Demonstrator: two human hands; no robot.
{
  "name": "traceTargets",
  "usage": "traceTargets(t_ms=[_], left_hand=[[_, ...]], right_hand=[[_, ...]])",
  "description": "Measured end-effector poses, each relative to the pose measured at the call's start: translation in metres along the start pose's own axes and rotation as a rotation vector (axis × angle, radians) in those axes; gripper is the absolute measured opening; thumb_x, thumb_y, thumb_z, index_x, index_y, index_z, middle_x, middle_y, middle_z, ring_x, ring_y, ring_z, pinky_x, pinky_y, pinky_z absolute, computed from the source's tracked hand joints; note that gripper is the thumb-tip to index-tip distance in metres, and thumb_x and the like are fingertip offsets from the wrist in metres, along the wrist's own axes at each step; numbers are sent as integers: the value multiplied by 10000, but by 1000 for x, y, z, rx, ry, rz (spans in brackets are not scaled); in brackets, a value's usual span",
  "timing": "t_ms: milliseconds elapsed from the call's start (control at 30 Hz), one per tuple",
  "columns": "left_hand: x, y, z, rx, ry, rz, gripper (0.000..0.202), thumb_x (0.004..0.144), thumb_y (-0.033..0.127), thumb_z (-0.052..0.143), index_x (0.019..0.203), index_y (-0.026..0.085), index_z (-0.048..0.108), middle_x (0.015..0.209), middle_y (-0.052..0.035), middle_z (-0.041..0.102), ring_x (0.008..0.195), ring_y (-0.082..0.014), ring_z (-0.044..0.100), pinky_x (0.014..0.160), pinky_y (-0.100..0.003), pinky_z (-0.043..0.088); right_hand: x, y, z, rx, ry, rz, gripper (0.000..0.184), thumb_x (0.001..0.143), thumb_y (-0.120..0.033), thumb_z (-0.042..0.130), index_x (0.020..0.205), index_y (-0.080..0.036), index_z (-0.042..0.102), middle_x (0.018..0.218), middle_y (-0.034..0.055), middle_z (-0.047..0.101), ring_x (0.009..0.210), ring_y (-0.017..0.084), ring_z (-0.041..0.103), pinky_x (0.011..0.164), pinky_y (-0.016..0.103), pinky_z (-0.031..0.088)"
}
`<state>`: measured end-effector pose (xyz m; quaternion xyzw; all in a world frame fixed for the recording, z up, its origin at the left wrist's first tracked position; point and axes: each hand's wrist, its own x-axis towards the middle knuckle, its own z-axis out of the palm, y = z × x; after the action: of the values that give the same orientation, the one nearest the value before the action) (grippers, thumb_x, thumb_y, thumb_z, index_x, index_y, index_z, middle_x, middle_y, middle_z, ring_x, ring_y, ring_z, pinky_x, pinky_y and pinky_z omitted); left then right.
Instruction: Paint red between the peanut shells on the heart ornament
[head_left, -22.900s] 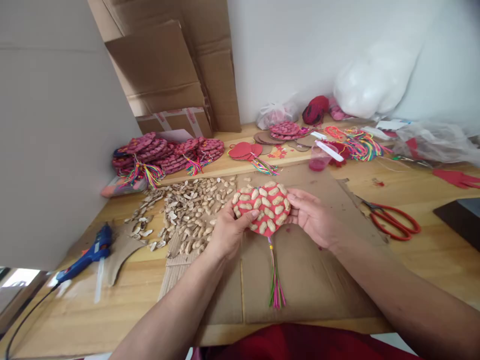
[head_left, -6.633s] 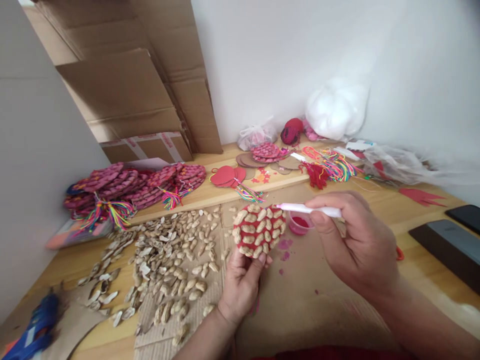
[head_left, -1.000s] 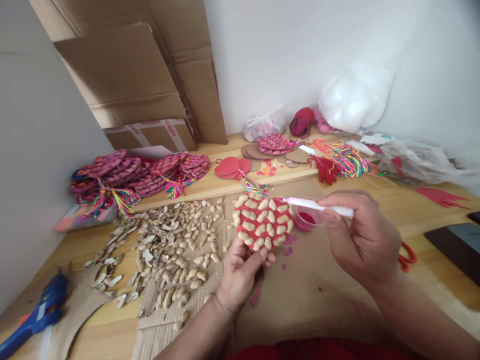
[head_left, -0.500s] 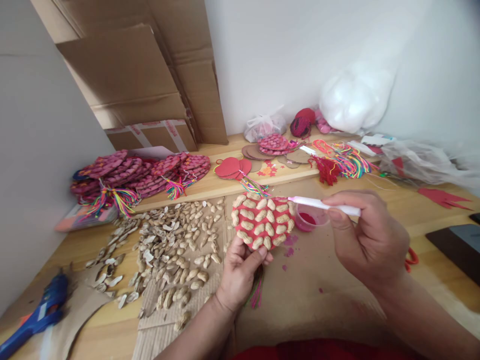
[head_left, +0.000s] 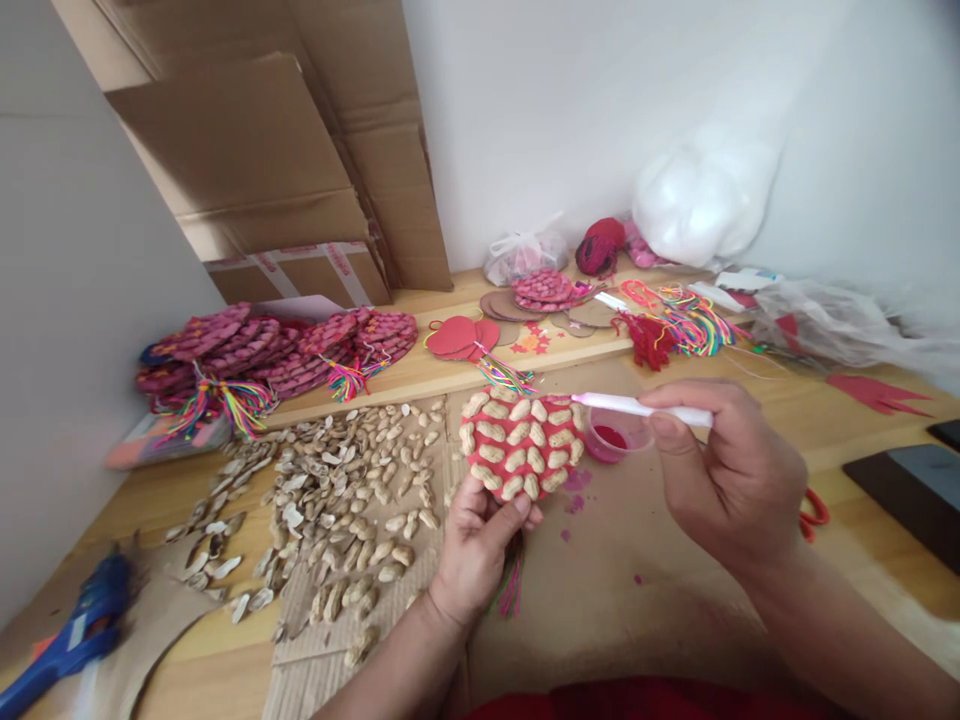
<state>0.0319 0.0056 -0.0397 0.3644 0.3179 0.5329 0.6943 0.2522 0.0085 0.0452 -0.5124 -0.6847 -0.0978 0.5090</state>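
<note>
Stick [head_left: 611, 403] at the edge of a peanut-covered heart [head_left: 525, 446]

Clock centre: the heart. A glue gun [head_left: 97, 605] lies at eight, loose peanuts [head_left: 352, 490] at nine. The left hand [head_left: 481, 552], at seven, has its grip pinched on the heart's lower edge, over cardboard [head_left: 585, 620]. A cup [head_left: 637, 438] stands at three. Beyond it, the right hand's [head_left: 724, 475] grip is clamped on the stick, tip at two.
</note>
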Motion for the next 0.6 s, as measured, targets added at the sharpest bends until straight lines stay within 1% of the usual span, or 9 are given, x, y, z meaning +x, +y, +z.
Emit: traceTargets(t_ms=[200,300,400,500,600], left_hand=[[0,1,0,-13,3,-6,258,847,239,790,1076,217,675,843,6,709,701,-112,651,667,-226,499],[-1,2,0,-20,10,3,240,853,230,783,1066,216,674,835,8,705,703,-111,648,672,-227,495],[-1,2,1,-10,8,0,232,854,231,782,1058,216,672,836,7,704,705,-116,651,671,-231,496],[-1,2,1,-5,2,-13,247,850,233,786,1065,210,668,838,2,704,698,-120,653,658,-231,497],[0,2,1,-19,-5,-12,248,853,224,784,1070,208,665,826,6,701,692,-111,653,652,-221,496]], right_hand=[[1,-1,1,23,-2,16,228,902,-185,623,1096,-305,639,957,39,717,867,249,657,823,439,492],[1,-1,1,0,10,17,218,899,-186,630,1081,-306,643,938,40,717,853,254,656,813,446,491],[1,-1,1,27,18,18,238,897,-182,633,1101,-304,642,952,49,718,860,258,653,804,452,495],[0,-2,2,64,-34,-35,248,891,-175,638,1113,-286,637,954,52,720,888,257,653,823,454,495],[1,-3,3,31,-50,-94,232,884,-172,648,1094,-270,638,925,41,725,884,245,658,844,442,491]])
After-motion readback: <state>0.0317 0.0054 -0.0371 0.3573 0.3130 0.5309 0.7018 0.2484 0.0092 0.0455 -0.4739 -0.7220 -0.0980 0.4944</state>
